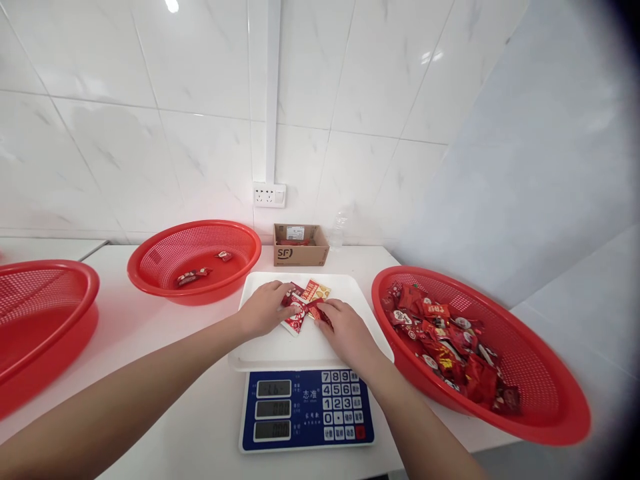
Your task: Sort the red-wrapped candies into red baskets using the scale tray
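Both my hands are over the white tray [293, 352] of a blue digital scale [307, 443]. My left hand [265, 310] is closed with thumb and fingers on a red-and-white snack packet [295, 320]. My right hand [347, 330], fingers curled, grips a small dark-red packet [315, 310] just to its right. Behind them on the tray lies a red-and-yellow packet [316, 290], partly covered. The fingertips hide parts of the packets.
At right, a red plastic basket [545, 393] holds many red wrapped packets. Another red basket [195, 230], back left, holds several; a third basket [50, 267] is cut off at left. A cardboard box [303, 255] and clear plastic bottle [340, 230] stand by the wall.
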{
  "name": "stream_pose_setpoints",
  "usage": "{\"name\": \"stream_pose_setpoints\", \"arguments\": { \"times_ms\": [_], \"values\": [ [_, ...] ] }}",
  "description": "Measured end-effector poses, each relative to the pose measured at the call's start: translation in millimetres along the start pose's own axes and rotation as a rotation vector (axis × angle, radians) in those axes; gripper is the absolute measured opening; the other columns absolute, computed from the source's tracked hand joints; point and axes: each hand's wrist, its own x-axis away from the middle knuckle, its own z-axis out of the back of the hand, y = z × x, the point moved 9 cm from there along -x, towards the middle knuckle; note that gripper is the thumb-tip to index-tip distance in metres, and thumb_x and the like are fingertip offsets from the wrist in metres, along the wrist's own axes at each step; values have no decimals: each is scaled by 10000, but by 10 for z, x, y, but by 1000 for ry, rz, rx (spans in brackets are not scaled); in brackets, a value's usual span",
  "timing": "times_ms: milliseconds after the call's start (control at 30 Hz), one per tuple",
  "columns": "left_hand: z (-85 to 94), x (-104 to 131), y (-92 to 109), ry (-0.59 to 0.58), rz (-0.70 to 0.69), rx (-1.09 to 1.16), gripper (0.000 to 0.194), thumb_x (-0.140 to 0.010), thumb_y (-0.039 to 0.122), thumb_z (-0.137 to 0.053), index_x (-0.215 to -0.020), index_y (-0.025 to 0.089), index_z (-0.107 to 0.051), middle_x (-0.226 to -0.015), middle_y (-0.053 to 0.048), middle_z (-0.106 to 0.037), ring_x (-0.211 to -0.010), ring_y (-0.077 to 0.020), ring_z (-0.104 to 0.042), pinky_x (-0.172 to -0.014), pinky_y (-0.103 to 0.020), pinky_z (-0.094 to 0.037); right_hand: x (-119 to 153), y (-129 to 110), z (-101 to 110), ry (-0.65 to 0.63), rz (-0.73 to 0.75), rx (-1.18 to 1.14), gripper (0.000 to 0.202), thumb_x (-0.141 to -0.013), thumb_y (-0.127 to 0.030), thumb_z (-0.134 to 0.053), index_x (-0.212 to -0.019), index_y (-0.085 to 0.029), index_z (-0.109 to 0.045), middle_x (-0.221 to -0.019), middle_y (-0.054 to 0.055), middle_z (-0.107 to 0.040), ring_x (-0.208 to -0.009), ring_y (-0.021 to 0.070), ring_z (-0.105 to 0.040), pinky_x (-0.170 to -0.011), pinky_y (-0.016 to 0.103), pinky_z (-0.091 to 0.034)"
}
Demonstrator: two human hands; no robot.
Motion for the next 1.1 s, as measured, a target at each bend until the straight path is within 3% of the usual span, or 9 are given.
{"name": "stream_pose_setpoints", "arguments": {
  "times_ms": [300,533,800,1100],
  "values": [
    [12,15,49,-5,-16,30,398,-856,425,-494,-1179,197,-542,-1116,-103,-596,-1055,-260,-554,-896,-379,-434,18,36,48,-28,7,24,343,-887,-238,-479,-1201,-158,-591,-1240,98,-571,-1129,246,-503,-965,367,-405],
    [-6,32,67,-27,-54,72,274,-875,269,-463,-1116,211,-580,-1205,-79,-572,-1162,-228,-496,-965,-348,-405,49,35,66,-68,-5,43,339,-901,-257,-460,-1202,-178,-594,-1204,90,-596,-1122,239,-507,-948,353,-404],
    [3,45,25,-14,-60,102,257,-862,307,-507,-1092,205,-560,-1164,-87,-584,-1114,-238,-523,-934,-373,-431,-9,121,24,-65,-74,45,320,-874,-238,-497,-1168,-173,-605,-1146,117,-604,-1087,264,-528,-895,364,-418],
    [-10,49,10,-18,-62,132,336,-860,334,-513,-1162,188,-533,-1203,-100,-564,-1139,-245,-508,-960,-380,-413,-47,43,-3,-40,-3,-19,367,-876,-263,-498,-1226,-180,-571,-1260,88,-566,-1139,227,-511,-957,348,-404]
  ]
}}
